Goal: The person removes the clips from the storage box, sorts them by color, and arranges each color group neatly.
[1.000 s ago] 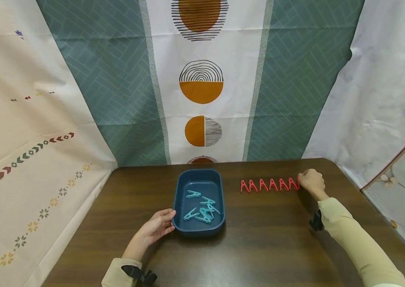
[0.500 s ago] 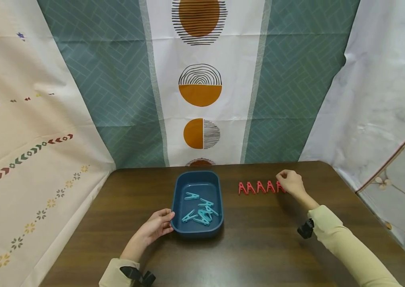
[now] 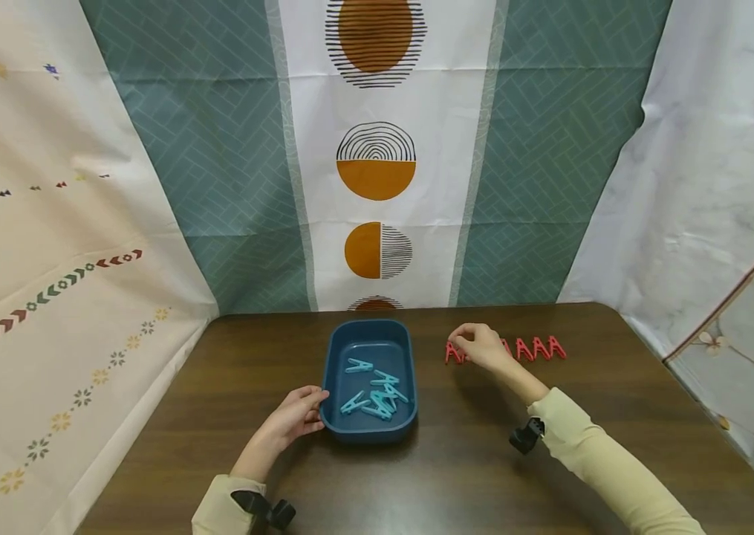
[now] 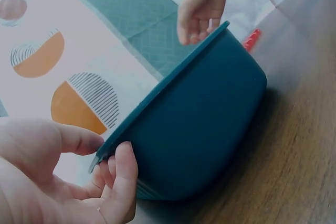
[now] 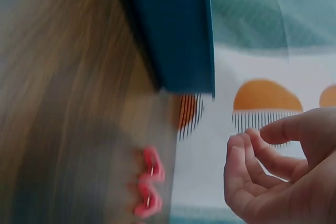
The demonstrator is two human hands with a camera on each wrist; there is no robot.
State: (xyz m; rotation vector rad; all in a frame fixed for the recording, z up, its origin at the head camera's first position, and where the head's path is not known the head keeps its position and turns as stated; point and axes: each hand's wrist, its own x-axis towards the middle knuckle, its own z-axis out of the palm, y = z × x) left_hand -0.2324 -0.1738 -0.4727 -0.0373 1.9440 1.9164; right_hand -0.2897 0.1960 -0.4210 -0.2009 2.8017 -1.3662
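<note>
Red pegs (image 3: 530,348) stand in a row on the table (image 3: 483,461), right of the blue tray (image 3: 370,379). The right hand (image 3: 478,345), a second ago at the row's right end, has moved to its left end, fingers loosely curled and holding nothing; the pegs it hid earlier now show. The left hand (image 3: 293,417) still grips the tray's near-left corner, thumb on the rim. Teal pegs (image 3: 377,394) lie inside.
</note>
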